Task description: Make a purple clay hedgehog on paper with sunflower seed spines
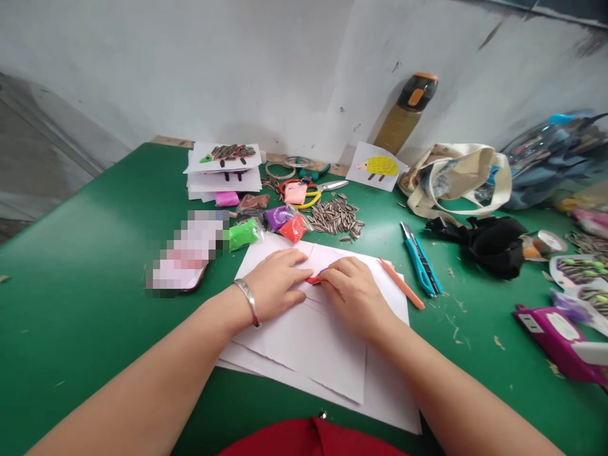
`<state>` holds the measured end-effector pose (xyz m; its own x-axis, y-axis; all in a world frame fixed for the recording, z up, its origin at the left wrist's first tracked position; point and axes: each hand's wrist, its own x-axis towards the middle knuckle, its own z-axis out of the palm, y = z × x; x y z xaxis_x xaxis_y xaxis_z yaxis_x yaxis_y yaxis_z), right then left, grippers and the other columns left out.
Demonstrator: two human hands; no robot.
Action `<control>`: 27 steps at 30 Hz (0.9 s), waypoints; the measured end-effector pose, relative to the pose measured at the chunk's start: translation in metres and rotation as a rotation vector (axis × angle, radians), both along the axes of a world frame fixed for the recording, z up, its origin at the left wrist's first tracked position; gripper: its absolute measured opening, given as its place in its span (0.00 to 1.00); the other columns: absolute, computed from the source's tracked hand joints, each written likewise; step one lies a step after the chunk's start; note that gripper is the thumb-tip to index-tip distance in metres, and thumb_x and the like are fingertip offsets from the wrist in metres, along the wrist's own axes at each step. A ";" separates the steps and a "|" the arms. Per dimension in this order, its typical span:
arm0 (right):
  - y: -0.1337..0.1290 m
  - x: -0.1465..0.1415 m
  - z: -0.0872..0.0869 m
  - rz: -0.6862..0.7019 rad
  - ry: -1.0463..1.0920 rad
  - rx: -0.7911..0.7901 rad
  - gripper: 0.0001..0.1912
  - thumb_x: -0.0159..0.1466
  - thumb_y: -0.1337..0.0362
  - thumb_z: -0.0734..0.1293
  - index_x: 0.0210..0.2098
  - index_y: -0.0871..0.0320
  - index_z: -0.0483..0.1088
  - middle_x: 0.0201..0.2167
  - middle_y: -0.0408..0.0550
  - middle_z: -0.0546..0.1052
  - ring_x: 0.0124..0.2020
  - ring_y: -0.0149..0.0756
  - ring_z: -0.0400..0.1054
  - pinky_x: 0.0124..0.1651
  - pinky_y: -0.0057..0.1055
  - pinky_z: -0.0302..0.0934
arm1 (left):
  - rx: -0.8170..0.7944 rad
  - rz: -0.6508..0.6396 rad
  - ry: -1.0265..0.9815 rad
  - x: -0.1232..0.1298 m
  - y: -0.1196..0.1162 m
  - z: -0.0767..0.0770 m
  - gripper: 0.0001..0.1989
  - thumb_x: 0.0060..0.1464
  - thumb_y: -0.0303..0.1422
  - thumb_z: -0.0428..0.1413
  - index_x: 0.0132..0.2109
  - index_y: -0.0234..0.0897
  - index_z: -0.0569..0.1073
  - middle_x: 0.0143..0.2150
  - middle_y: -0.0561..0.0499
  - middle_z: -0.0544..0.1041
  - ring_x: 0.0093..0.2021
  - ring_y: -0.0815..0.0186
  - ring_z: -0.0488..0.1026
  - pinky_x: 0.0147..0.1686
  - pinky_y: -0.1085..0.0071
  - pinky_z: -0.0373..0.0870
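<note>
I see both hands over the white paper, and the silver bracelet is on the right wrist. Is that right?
Not quite: the silver bracelet is on the wrist of the left hand, not the right hand. The head view shows it. Both hands are over the white paper, just as you said.

- red lump [312, 279]: small, bright red, narrow and longer than it is thick; it lies roughly sideways on the paper, its right end hidden, so its full shape cannot be told.
- purple bit [323, 272]: a tiny patch just beside the red lump's right end, mostly covered.
- top sheet [323, 354]: plain white paper, flat beneath the red lump, its near edge slanting down to the right.
- lower sheets [392, 386]: white too, stacked unevenly under the top sheet, edges jutting out, flat on the green counter [95, 253].
</note>
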<state>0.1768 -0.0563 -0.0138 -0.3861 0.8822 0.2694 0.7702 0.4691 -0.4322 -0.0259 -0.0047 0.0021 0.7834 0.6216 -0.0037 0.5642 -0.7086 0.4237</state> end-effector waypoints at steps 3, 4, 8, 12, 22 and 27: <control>0.002 0.003 0.003 0.004 -0.014 0.013 0.11 0.67 0.72 0.61 0.34 0.55 0.73 0.36 0.51 0.75 0.41 0.41 0.66 0.46 0.40 0.60 | 0.011 -0.001 0.000 0.000 0.000 0.000 0.15 0.53 0.31 0.59 0.49 0.38 0.77 0.53 0.42 0.71 0.54 0.54 0.67 0.58 0.57 0.63; 0.002 0.005 0.004 -0.002 -0.006 0.016 0.11 0.67 0.71 0.61 0.33 0.55 0.73 0.36 0.50 0.75 0.40 0.41 0.66 0.45 0.39 0.60 | 0.013 -0.002 0.000 0.000 0.000 0.000 0.15 0.53 0.31 0.59 0.49 0.38 0.77 0.53 0.42 0.71 0.54 0.54 0.67 0.58 0.57 0.63; 0.006 0.017 0.008 -0.066 0.076 0.013 0.10 0.66 0.71 0.61 0.32 0.54 0.72 0.35 0.48 0.76 0.39 0.40 0.67 0.44 0.38 0.60 | 0.012 0.000 -0.011 0.000 0.000 0.000 0.15 0.54 0.32 0.58 0.49 0.37 0.77 0.52 0.42 0.71 0.54 0.54 0.67 0.57 0.58 0.63; 0.014 0.038 0.001 -0.243 0.191 -0.003 0.07 0.65 0.68 0.63 0.34 0.53 0.73 0.35 0.47 0.76 0.41 0.41 0.69 0.44 0.38 0.61 | 0.014 -0.001 -0.046 0.000 0.000 -0.001 0.13 0.57 0.33 0.56 0.48 0.37 0.77 0.53 0.42 0.71 0.53 0.54 0.68 0.56 0.58 0.64; 0.007 0.035 0.006 -0.142 0.086 -0.021 0.10 0.67 0.68 0.61 0.34 0.54 0.73 0.34 0.48 0.75 0.37 0.38 0.68 0.40 0.35 0.59 | 0.030 0.014 -0.017 0.002 0.000 0.002 0.13 0.55 0.31 0.57 0.48 0.38 0.77 0.51 0.43 0.72 0.53 0.54 0.68 0.55 0.58 0.65; -0.002 0.021 0.015 -0.021 -0.031 -0.044 0.12 0.68 0.69 0.59 0.33 0.55 0.72 0.30 0.46 0.75 0.34 0.38 0.66 0.38 0.35 0.57 | 0.025 0.012 -0.013 0.004 -0.001 0.004 0.12 0.55 0.30 0.56 0.46 0.37 0.77 0.50 0.43 0.72 0.52 0.53 0.67 0.55 0.56 0.65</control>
